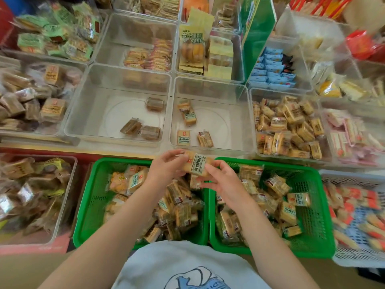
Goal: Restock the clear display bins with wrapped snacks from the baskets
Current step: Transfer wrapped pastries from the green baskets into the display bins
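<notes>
Wrapped yellow snack packet (196, 164), pinched at either end by left hand (166, 166) and right hand (220, 181), hovers just short of the near-empty clear plastic bin (212, 148); slick film could slip, dropping it into the green baskets (312, 215).

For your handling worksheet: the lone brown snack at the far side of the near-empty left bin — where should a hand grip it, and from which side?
Grip the brown snack across its short width, by the long edges, coming straight down from above. It lies flat on the bin floor with bare floor all round, and the tall clear walls block any sideways approach.
</notes>
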A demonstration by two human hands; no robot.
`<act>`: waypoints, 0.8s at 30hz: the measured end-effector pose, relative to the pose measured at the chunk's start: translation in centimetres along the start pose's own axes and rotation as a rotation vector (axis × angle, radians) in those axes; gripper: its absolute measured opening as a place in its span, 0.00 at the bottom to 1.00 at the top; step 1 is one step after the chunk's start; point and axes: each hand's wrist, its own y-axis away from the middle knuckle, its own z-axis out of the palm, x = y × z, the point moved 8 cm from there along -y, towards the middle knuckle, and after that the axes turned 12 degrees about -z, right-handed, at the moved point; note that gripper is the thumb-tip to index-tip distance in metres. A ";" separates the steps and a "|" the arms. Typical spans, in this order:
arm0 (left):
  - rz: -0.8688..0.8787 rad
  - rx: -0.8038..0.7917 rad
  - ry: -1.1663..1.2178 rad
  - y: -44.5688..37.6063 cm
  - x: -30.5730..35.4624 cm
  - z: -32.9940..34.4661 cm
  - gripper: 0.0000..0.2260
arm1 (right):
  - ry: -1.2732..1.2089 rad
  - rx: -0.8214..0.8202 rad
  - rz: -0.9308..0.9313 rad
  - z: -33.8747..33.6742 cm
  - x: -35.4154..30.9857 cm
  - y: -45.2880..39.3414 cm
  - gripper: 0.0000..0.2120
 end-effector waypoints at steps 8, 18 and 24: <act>0.401 0.268 -0.714 -2.8 5.0 1.2 0.20 | 0.305 0.137 -0.067 -3.0 -3.2 -4.4 0.10; 0.369 0.454 -1.401 -5.0 -0.4 -2.0 0.35 | 0.755 0.252 -0.063 -4.1 -4.4 -15.0 0.10; 0.404 0.406 -1.498 -5.4 -0.7 -3.1 0.37 | 1.072 -0.019 0.052 -2.4 -1.9 -17.3 0.04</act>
